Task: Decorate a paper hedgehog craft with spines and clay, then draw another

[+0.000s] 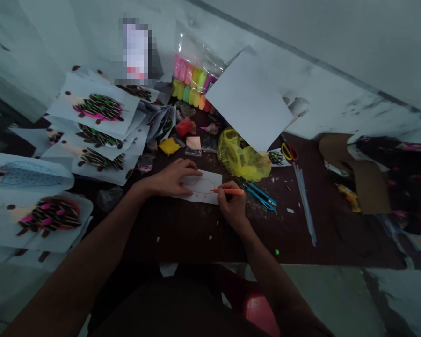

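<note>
A small white sheet of paper (213,180) lies on the dark table in front of me, with an orange outline of a rounded, short-legged animal on it. My left hand (173,179) rests on the sheet's left part, fingers spread and pressing it flat. In my right hand (233,203) an orange marker (230,191) is gripped, its tip touching or just above the paper at the outline's right side. Close by on the right are a light-blue-handled tool (261,194) and a crumpled yellow plastic bag (242,157).
Stacked hedgehog pictures (100,110) cover the left side. Behind are packs of coloured clay (192,84), a yellow clay packet (169,146) and a large white sheet (250,98). To the right lie scissors (289,152), glue sticks (305,206) and a yellow glue gun (349,197).
</note>
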A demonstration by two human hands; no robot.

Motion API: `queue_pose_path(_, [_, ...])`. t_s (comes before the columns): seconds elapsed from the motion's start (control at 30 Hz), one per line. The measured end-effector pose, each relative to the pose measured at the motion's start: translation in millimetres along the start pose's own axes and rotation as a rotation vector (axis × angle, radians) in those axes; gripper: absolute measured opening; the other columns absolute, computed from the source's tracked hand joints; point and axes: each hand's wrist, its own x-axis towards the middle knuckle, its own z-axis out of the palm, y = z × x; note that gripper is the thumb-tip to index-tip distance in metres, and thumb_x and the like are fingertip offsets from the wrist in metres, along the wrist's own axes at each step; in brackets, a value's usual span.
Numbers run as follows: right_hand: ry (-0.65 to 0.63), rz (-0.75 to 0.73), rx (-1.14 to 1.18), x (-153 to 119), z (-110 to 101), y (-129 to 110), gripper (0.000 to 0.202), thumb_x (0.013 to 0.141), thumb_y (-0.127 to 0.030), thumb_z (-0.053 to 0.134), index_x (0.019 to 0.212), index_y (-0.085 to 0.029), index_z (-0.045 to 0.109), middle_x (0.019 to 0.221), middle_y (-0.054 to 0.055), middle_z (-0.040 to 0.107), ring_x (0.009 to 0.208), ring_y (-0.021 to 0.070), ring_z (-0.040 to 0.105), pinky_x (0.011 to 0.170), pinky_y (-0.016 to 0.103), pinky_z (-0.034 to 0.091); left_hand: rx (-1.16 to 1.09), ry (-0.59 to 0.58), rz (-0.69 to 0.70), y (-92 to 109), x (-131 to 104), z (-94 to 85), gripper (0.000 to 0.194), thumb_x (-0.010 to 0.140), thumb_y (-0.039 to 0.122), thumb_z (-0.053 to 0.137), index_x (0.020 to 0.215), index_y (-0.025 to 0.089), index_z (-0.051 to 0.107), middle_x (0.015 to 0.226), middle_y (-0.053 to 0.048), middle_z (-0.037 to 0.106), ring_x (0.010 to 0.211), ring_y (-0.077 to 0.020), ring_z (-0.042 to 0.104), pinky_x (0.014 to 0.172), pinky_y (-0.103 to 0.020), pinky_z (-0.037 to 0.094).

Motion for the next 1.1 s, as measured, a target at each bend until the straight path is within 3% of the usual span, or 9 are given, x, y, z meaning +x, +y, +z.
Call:
queue_pose_path(0.23, [0.009, 0.018, -0.027, 2, -4, -1, 0.017, 0.083, -0.028, 0.055, 0.069, -0.021, 0.060, 0.062, 0.000, 0.062, 0.053, 0.0134, 0.057, 0.051, 0.025, 0.043, -0.042, 0.115, 0.003, -3, 2, 2.0, 0.040, 0.088, 0.023, 0.056, 0.125, 0.021, 0.068, 0.125, -0.008, 0.063, 0.119, -0.0263, 0.055, 0.108, -0.043, 0.041])
queue_pose_path(0.53, [0.033, 0.026, -0.047, 4, -7, 5, 0.017, 0.082, -0.029, 0.053, 0.067, -0.022, 0.055, 0.060, -0.001, 0.059, 0.054, 0.0132, 0.054, 0.054, 0.026, 0.041, -0.075, 0.223, 0.016, -8, 8, 10.5, 0.031, 0.091, 0.024, 0.052, 0.114, 0.019, 0.072, 0.115, -0.009, 0.069, 0.110, -0.0243, 0.060, 0.101, -0.041, 0.047])
queue_pose_path(0.9, [0.003, 0.057, -0.128, 5, -8, 8, 0.018, 0.082, -0.031, 0.053, 0.066, -0.022, 0.055, 0.059, -0.001, 0.059, 0.054, 0.0138, 0.055, 0.055, 0.026, 0.041, -0.051, 0.175, 0.016, -6, 9, 11.5, 0.032, 0.086, 0.031, 0.060, 0.114, 0.021, 0.073, 0.115, -0.009, 0.064, 0.112, -0.0271, 0.056, 0.102, -0.045, 0.045])
queue_pose_path(1.1, [-0.011, 0.060, -0.147, 6, -7, 8, 0.017, 0.082, -0.030, 0.054, 0.067, -0.022, 0.056, 0.057, -0.002, 0.057, 0.050, 0.0125, 0.052, 0.052, 0.024, 0.039, -0.046, 0.133, 0.013, -3, 6, 8.7, 0.039, 0.087, 0.048, 0.063, 0.115, 0.023, 0.073, 0.119, -0.009, 0.061, 0.114, -0.0282, 0.053, 0.103, -0.044, 0.042])
